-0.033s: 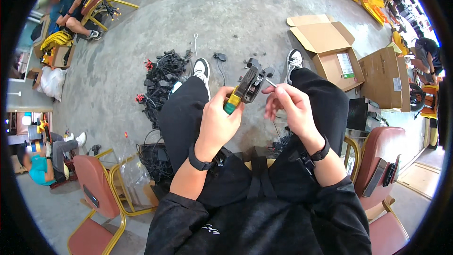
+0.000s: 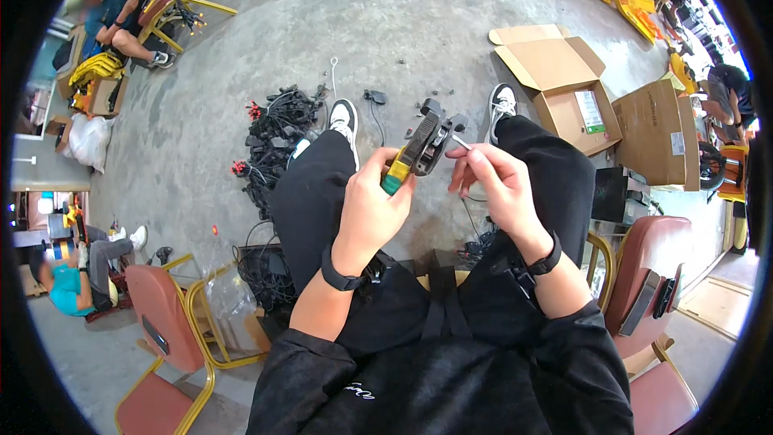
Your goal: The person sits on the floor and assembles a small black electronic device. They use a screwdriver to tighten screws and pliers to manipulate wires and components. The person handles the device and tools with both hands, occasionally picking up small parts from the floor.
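"Concrete floor (image 2: 435, 40), two cardboard boxes (image 2: 644, 145) at right. What differs from before?"
"Just the right hand (image 2: 503, 185): its lower fingers sit slightly shifted. It pinches one metal rod (image 2: 460, 142) beside one black-and-yellow device (image 2: 423, 145)."
"And the left hand (image 2: 374, 205)?"
"Grasping that device around its yellow part, in mid-air between two black-trousered knees (image 2: 555, 145)"

Left head-worn fisheye, facing down, close above legs (image 2: 555, 169), floor (image 2: 386, 24) beyond

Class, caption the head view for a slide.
Left hand gripping a black, yellow and green tool, right hand pinching a slim silvery rod beside it.
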Available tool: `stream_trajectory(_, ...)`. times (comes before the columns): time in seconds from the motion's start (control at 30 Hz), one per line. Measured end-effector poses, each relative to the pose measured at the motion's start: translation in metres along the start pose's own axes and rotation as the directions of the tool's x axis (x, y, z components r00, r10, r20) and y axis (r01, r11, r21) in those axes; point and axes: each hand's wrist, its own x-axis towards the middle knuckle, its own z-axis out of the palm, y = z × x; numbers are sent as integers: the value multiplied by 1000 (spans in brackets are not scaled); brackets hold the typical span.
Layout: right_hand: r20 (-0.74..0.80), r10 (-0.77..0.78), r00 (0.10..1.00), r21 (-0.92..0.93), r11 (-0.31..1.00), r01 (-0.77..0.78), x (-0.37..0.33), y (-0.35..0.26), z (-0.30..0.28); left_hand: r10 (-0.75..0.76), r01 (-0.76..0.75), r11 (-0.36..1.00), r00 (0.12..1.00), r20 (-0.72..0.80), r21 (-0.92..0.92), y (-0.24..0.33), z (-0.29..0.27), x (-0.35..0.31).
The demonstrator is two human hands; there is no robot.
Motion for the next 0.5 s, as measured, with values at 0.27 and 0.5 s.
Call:
stream_trajectory(0.27, -61, -308, 950, -459, 853, 247, 1, 4, 1, -43, 43, 999, 999, 9, -21, 2, -2, 0)
stream_trajectory(0.5, -60, -333, 941, -569, 786, 242, 0, -1, 4, -3, 2, 1000, 1000, -4, -9, -2, -2, -1)
